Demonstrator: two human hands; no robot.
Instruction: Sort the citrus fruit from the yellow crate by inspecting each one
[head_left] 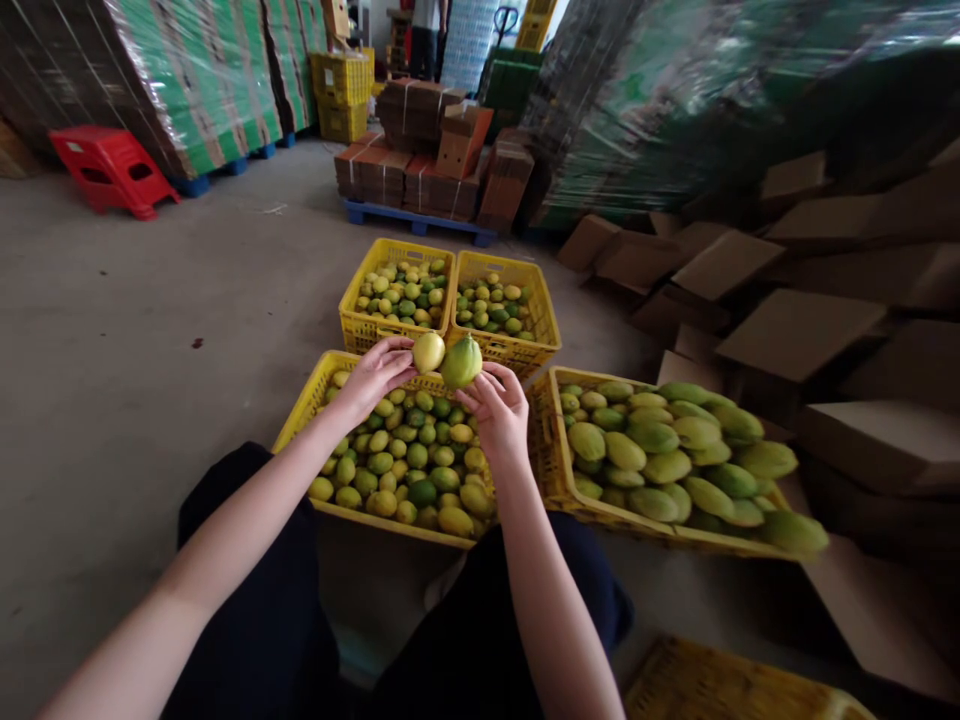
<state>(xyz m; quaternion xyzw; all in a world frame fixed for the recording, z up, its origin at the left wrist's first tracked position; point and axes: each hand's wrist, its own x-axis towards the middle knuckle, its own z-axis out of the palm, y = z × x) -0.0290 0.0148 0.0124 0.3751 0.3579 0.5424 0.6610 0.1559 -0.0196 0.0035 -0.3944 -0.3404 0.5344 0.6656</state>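
My left hand (pixel 381 375) is closed on a pale yellow lemon (pixel 428 352), held up over the near yellow crate (pixel 296 408). Right beside it, my right hand (pixel 499 405) grips a larger, greener, ridged lemon (pixel 462 362). The two fruits are side by side, almost touching. Below them the near crate is full of yellow and green lemons (pixel 409 450). To the right, another yellow crate (pixel 551 440) is heaped with long green fruits (pixel 675 440) that look like papayas or mangoes.
Two yellow crates (pixel 397 250) of lemons stand just beyond. Flattened cartons (pixel 375 180) lie on a blue pallet (pixel 420 222). Loose cardboard boxes (pixel 806 330) pile up on the right. A red stool (pixel 112 165) and wrapped stacks (pixel 202 80) are at left; a person (pixel 426 35) stands behind.
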